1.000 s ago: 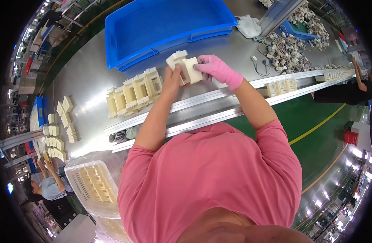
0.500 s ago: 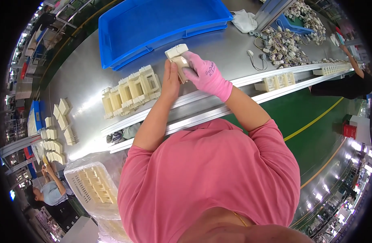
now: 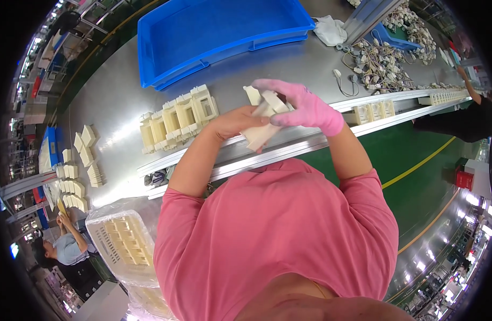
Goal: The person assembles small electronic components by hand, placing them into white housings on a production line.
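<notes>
My bare left hand (image 3: 238,122) is closed round a cream plastic housing (image 3: 258,137), held tilted above the metal rail at the table's front edge. My right hand (image 3: 309,111), in a pink glove, is at the housing's right end. Its fingers are stretched out and apart from the thumb, and the thumb tip meets the housing. Just behind the hands shows a small cream piece (image 3: 252,95); whether it is joined to the housing, I cannot tell. Left of my hands, a row of similar cream housings (image 3: 177,117) stands on the metal table.
A blue tray (image 3: 224,45) lies beyond my hands. Wired connectors (image 3: 382,64) are heaped at the right, near a white cloth bag (image 3: 330,31). Cream parts (image 3: 85,144) lie at far left; a plastic-wrapped crate (image 3: 104,243) stands below. Other people work at both sides.
Both hands have moved right and toward me with the housing, which has turned over to a different tilt. My right hand's fingers have spread away from it.
</notes>
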Tool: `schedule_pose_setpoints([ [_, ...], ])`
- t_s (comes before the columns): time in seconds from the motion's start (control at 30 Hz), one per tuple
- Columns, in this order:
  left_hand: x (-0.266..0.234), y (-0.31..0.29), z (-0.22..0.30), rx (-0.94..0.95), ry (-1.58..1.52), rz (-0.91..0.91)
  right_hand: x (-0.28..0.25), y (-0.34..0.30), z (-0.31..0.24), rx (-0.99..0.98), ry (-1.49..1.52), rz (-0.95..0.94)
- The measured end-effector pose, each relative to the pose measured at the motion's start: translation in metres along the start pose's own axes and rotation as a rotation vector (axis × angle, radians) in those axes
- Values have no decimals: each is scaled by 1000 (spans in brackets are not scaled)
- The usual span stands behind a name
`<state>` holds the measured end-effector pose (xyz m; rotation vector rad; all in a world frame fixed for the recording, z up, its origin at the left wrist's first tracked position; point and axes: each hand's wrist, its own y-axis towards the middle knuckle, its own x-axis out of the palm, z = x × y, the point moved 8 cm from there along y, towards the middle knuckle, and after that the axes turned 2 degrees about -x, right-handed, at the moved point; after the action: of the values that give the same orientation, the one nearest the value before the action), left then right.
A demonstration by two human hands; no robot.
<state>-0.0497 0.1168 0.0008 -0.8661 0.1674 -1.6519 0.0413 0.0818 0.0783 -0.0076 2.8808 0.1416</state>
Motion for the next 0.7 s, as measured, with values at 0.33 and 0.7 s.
schedule_pose_setpoints([
  [0.33,-189,-48,19,-185,1478,1088,-71,-90,44,515,-1307,301],
  [0.7,-141,-66,83,647,573,1001,19,79,158,513,-926,-223],
])
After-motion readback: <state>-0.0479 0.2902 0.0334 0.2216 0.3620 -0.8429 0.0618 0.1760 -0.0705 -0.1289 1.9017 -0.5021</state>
